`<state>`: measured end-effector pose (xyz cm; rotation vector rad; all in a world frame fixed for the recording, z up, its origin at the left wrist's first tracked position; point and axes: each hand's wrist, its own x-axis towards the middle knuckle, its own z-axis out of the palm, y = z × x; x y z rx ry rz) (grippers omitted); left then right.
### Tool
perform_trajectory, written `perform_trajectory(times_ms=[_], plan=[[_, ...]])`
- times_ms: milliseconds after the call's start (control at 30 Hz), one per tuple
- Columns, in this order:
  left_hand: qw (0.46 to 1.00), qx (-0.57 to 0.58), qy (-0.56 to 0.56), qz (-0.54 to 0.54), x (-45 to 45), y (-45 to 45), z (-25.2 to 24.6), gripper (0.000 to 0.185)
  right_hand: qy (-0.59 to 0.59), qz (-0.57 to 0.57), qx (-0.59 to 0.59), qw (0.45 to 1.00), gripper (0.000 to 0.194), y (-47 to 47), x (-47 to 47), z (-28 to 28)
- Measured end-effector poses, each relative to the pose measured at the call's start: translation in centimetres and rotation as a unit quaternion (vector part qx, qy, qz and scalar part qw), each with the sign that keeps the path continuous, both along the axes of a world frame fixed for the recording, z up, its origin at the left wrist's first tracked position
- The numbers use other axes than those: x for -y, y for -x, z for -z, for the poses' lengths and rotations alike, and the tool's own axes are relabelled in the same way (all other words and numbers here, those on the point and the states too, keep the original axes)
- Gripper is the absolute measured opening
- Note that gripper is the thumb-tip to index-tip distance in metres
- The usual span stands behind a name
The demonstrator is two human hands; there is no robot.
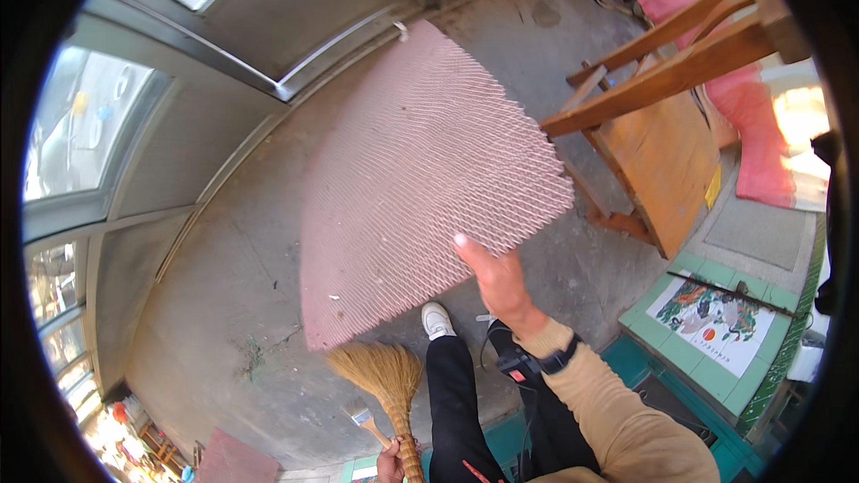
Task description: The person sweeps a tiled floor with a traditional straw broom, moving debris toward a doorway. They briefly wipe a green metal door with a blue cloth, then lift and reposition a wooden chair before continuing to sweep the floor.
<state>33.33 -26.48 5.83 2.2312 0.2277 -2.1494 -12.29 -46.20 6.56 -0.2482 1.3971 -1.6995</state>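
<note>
My right hand (503, 282) grips the near edge of a pink ribbed mat (429, 168), thumb on top, and holds it up above the grey floor. The mat bears small bits of debris. Low in the view, my left hand (391, 461) holds a flat paintbrush (364, 418) with a wooden handle and a straw broom (396, 389) with a bound handle. The broom's bristles fan out beside the mat's lower corner. The fingers of my left hand are partly hidden behind the broom handle.
A wooden chair (644, 154) stands at the right. Green tiles (644, 308) with a printed picture (711, 322) lie below it. Metal-framed glazed panels (262, 20) run along the left and top. Another reddish mat (235, 459) lies at the bottom left. My feet are on the concrete floor (221, 322).
</note>
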Motion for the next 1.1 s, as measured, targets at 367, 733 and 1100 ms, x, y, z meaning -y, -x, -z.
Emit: perform_trajectory(times_ms=[367,733,1100], plan=[[0.954,-0.254,-0.04,-0.152,0.9,-3.6,-9.0,0.032,-0.18,-0.101,-0.439,0.874,0.029,-0.4,1.7,-11.9],[0.977,-0.199,-0.015,0.08,8.1,-1.9,-7.7,0.026,-0.13,-0.173,-0.571,0.792,0.013,-2.5,1.1,-15.3],[0.966,-0.19,-0.042,0.17,11.9,0.1,-8.4,0.025,-0.092,-0.201,-0.626,0.748,0.011,-3.1,-2.6,-16.1]])
